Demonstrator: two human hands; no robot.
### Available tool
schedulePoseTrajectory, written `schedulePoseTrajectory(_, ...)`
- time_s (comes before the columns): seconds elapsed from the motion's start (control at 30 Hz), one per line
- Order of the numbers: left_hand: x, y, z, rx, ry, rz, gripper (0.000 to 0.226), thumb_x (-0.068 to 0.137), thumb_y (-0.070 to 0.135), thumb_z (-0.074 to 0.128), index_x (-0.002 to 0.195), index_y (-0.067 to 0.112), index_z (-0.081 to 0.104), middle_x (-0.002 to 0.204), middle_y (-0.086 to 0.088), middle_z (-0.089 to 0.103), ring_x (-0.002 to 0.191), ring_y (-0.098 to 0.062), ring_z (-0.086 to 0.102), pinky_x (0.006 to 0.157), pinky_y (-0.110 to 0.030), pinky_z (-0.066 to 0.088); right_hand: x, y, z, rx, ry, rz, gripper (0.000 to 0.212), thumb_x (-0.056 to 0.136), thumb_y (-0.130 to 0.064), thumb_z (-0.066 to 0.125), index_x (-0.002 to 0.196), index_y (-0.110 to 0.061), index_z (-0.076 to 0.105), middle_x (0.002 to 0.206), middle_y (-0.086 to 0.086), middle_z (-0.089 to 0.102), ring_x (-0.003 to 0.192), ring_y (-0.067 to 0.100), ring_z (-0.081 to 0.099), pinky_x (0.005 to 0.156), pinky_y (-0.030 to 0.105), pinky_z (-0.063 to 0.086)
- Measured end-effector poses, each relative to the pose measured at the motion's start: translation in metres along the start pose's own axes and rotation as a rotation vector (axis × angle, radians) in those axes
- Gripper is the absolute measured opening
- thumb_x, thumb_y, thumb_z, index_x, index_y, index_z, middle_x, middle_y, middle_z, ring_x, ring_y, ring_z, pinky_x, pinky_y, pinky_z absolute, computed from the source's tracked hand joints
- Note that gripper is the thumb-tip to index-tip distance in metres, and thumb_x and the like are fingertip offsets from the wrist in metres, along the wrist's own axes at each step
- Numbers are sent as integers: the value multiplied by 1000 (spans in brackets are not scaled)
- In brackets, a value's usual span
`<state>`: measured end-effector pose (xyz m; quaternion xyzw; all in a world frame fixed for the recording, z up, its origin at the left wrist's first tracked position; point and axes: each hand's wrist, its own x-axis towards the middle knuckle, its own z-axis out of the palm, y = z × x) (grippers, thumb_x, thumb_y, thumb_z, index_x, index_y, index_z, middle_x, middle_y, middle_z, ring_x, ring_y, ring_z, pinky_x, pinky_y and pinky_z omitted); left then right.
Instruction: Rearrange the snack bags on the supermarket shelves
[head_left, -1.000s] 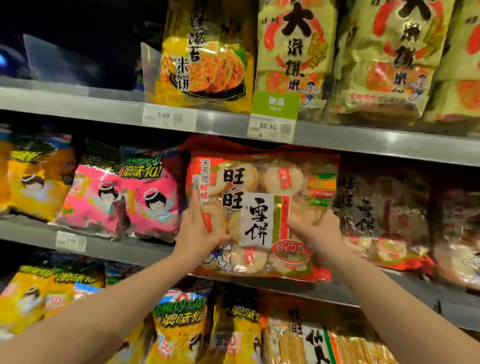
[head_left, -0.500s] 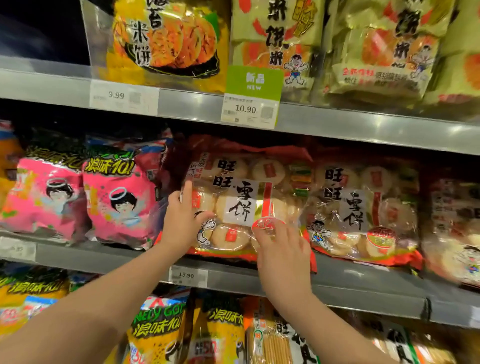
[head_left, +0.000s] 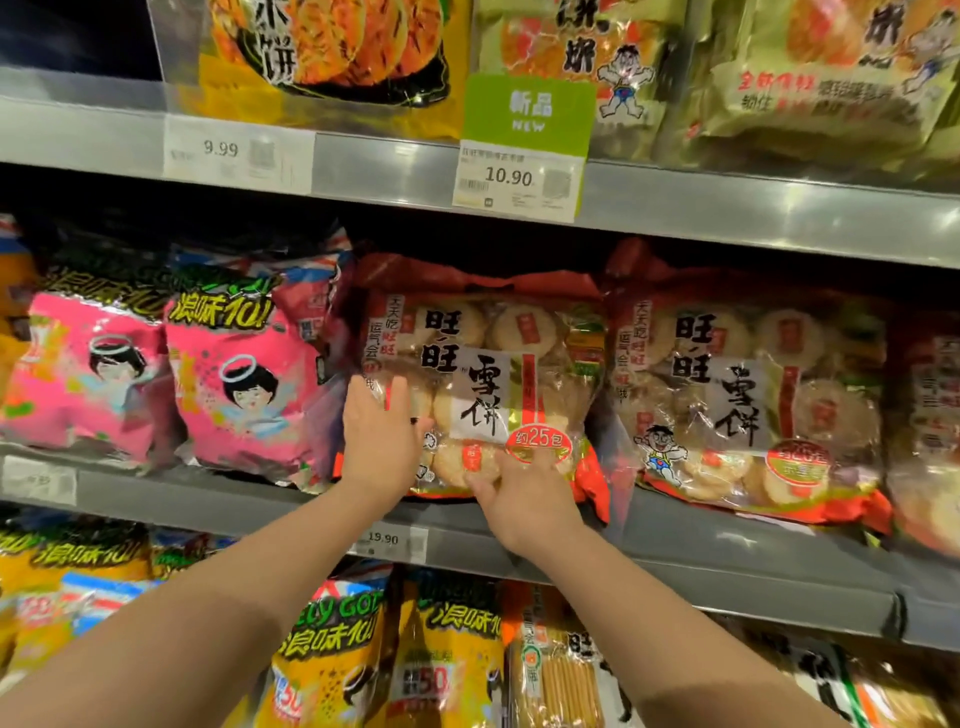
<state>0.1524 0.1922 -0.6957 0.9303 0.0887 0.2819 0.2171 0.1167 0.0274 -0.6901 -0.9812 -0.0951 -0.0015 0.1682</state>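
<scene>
A clear rice-cracker bag (head_left: 498, 364) with red edges and black characters stands on the middle shelf (head_left: 727, 551), leaning back. My left hand (head_left: 382, 441) lies flat on its lower left front, fingers straight and pointing up. At the bag's bottom edge my right hand (head_left: 524, 499) presses just under the red oval sticker, with the thumb spread to the left. An identical rice-cracker bag (head_left: 743, 395) stands right beside it, to the right.
Two pink snack bags (head_left: 244, 384) sit close on the left of the same shelf. Yellow and green bags (head_left: 332, 57) fill the upper shelf above price tags (head_left: 519, 176). Yellow bags (head_left: 332, 649) and a cracker pack (head_left: 556, 670) stand on the shelf below.
The rice-cracker bag, held out in front of the shelf by both hands, now stands on the middle shelf. My right hand moved from its right side to its lower front.
</scene>
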Motion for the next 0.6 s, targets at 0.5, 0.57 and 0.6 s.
schedulePoseTrajectory(0.5,-25,20,0,234,-436,172,31,94,31,50,115,7,51,112,-15,64,106,-33,57,75,-34,41,-31,33,-18,200,44,-177,48,97,-26,47,143,-16,41,146,8,38,133,24,38,107,28,30)
schedulePoseTrajectory(0.57,-37,22,-6,230,-413,167,35,94,35,49,115,8,50,115,-14,61,107,-34,56,76,-36,42,-49,42,-18,196,78,-194,42,97,-22,47,139,-15,46,143,6,44,132,20,40,106,28,31)
schedulePoseTrajectory(0.6,-45,23,-7,251,-361,174,37,93,37,49,117,9,49,117,-14,59,108,-34,56,77,-37,43,-54,45,-18,204,86,-182,40,97,-21,46,137,-15,49,142,4,46,130,19,42,105,29,33)
